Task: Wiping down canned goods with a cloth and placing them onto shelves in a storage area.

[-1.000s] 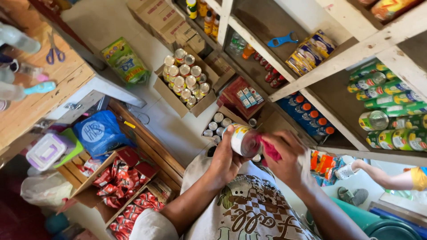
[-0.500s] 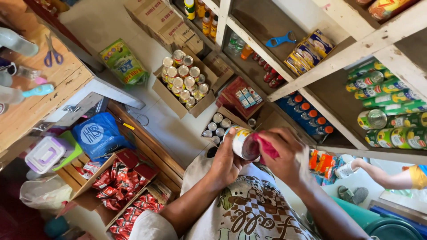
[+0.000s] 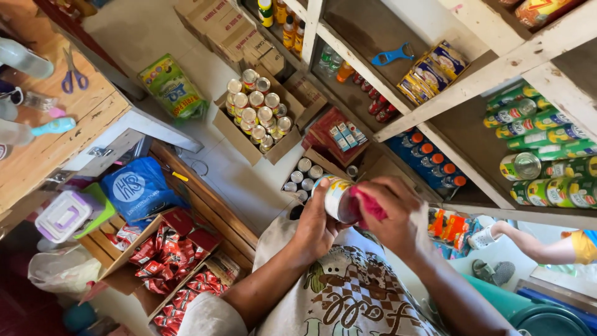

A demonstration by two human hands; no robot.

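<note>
**Wiping a can over the stock boxes**

We hold a can (image 3: 336,198) sideways in front of our chest, above the floor. Our left hand (image 3: 316,225) wraps around its body, the grip pressed firmly on the can so it stays put. Our right hand (image 3: 398,214) is bunched around a pink cloth (image 3: 367,205), pinching it against the end of the can; the sideways hold seems to offer that end to the cloth.

Just below the can, an open cardboard box (image 3: 311,174) on the floor holds more cans standing upright, and a larger box of cans (image 3: 258,115) sits further off. On our right, the wooden shelf (image 3: 497,68) carries green cans lying on their sides, close enough to reach. The bench (image 3: 43,143) on our left bears purple scissors (image 3: 73,73), well apart from our hands. Another person's arm (image 3: 535,246) reaches in at the lower right.

Compared with half a second ago, the can has barely shifted; both hands keep the same hold, with the cloth still pressed to the same end.
</note>
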